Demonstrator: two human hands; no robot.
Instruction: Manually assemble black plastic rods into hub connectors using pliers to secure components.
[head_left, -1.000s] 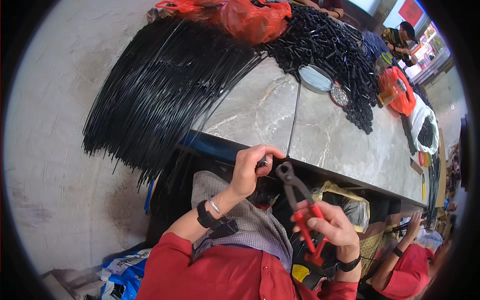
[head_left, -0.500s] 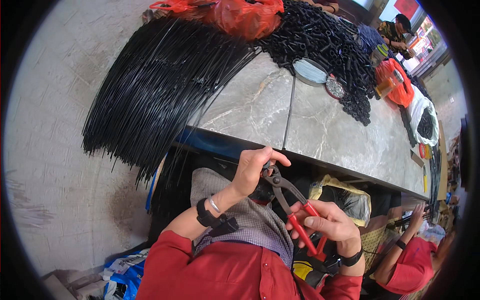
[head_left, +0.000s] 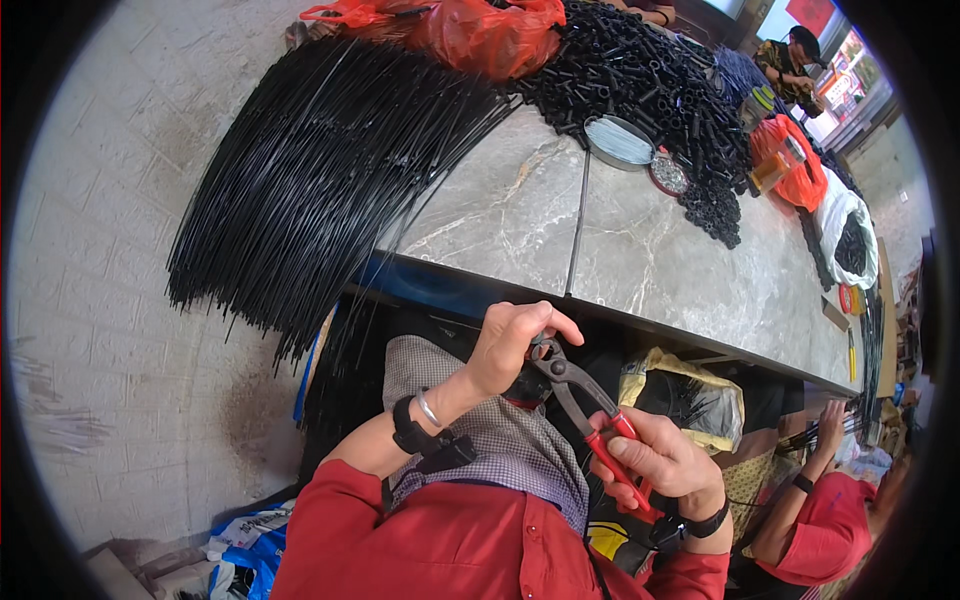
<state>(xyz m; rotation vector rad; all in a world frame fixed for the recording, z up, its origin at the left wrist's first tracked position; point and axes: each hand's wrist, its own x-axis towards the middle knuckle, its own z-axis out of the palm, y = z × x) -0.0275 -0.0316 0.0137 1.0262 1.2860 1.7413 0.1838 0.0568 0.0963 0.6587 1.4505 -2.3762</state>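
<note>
My right hand grips a pair of pincers by their red handles. Their dark metal jaws point up and left, over my lap just short of the table edge. At those jaws my left hand is closed, thumb and bent fingers pinched together. A small black piece seems to sit between its fingers and the jaws, mostly hidden by the fingers. A thin black rod lies on the grey stone-patterned table, one end at the front edge.
A thick bundle of black rods overhangs the table's left side. Farther back are a heap of short black tubes, red plastic bags and a round tin of pale thin strips. A co-worker in red works at the right.
The pincers' handles have come closer together in my right hand. My left hand has shifted slightly lower at the jaws, covering more of the small black piece.
</note>
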